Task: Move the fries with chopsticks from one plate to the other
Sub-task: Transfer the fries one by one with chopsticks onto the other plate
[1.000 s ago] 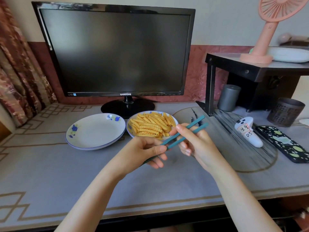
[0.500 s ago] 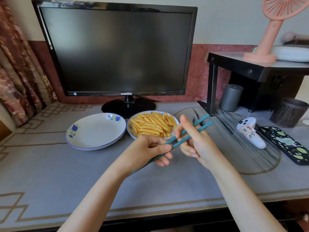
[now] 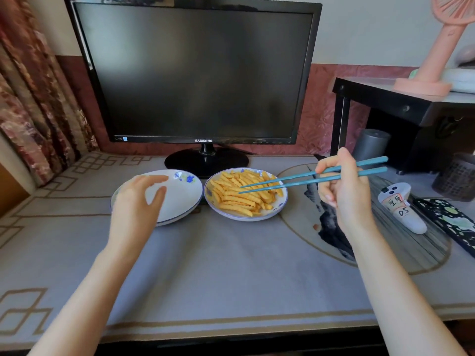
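Our right hand grips slim teal plastic chopsticks, tips over the yellow crinkle-cut fries, all on the right white floral plate; our left hand hovers slack-fingered, holding nothing, above the bare left plate. Nothing transferred yet.

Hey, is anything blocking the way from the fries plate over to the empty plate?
Nothing lies between the two plates. But the left hand is spread over the left side of the empty plate, leaving only its right part open for the fries.
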